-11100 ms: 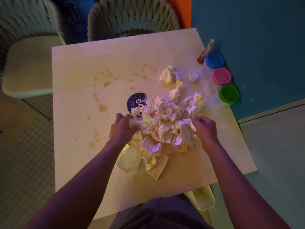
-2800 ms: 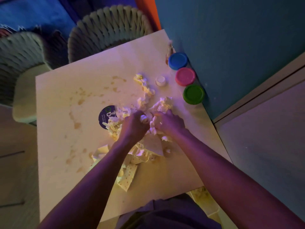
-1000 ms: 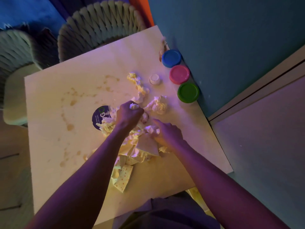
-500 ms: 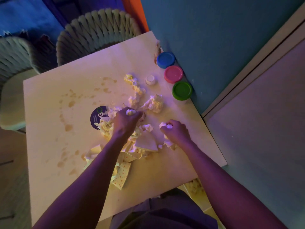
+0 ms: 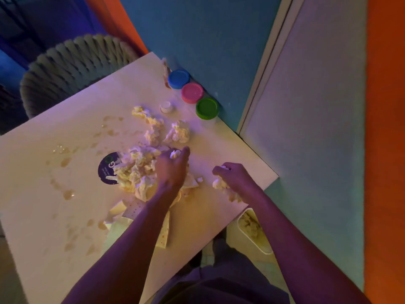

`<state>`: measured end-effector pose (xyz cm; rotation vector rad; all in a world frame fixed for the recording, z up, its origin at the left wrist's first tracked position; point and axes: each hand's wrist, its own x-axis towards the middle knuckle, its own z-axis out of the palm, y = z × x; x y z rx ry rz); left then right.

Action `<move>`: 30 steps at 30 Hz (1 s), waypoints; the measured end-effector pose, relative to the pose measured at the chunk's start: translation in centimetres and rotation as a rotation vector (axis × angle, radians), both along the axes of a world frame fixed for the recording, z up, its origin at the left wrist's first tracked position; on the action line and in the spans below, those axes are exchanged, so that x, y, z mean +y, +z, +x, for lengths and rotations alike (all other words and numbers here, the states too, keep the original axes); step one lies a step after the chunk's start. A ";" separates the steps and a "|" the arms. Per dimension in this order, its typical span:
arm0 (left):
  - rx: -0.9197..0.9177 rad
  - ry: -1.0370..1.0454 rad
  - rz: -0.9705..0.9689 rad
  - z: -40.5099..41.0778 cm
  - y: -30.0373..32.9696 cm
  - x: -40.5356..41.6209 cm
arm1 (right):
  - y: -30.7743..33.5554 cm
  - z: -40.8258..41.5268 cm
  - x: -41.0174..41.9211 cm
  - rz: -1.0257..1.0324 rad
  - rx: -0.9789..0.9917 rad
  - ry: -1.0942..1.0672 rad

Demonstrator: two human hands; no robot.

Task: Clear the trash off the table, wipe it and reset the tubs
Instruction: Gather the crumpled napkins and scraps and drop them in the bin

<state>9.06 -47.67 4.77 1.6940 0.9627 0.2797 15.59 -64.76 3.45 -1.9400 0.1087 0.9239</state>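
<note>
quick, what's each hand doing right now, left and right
Left hand: closed on a wad of crumpled tissue at the main pile.
Right hand: closed on a clump of tissue near the table edge.

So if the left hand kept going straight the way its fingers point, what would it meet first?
The left hand, gripping a paper scrap, points away from the person toward the wall. First in line looks to be the loose crumpled paper wad; beyond that, the green-lidded tub. Height above the table is unclear.

A stained table point(image 5: 54, 216) bears crumpled paper point(image 5: 135, 170), three lidded tubs point(image 5: 192, 92) and a dark sticker point(image 5: 107, 170)
</note>
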 end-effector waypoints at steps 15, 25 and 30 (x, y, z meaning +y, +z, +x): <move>-0.060 -0.353 -0.258 -6.1 -0.1 -9.0 | -0.3 -15.5 -9.9 0.049 0.067 -0.422; -0.001 -0.596 -0.182 -8.2 -1.8 -17.6 | -2.2 -22.9 -17.7 0.070 0.075 -0.740; 0.055 -0.687 -0.068 -10.5 -3.0 -22.2 | -3.3 -26.7 -22.0 0.095 0.105 -0.915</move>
